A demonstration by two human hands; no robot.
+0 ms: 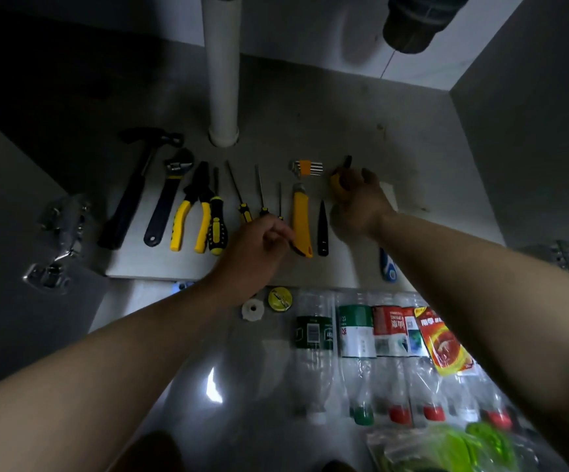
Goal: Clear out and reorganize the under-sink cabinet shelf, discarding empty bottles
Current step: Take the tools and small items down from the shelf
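Tools lie in a row on the cabinet shelf (310,131): a hammer (129,195), an adjustable wrench (167,199), yellow pliers (191,212), several screwdrivers (216,223) and a yellow utility knife (301,219). My left hand (259,247) pinches the handle of a thin screwdriver beside the knife. My right hand (358,202) grips a yellow tape measure (337,185) at the right of the row. Several empty plastic bottles (358,352) lie side by side on the floor in front of the shelf.
A white drain pipe (221,80) stands at the back centre of the shelf. A hex key set (306,167) and a black blade (322,229) lie near the knife. A blue-white tool (388,267) sits at the shelf edge. Door hinges (58,233) flank the opening. A green bag (446,447) lies at bottom right.
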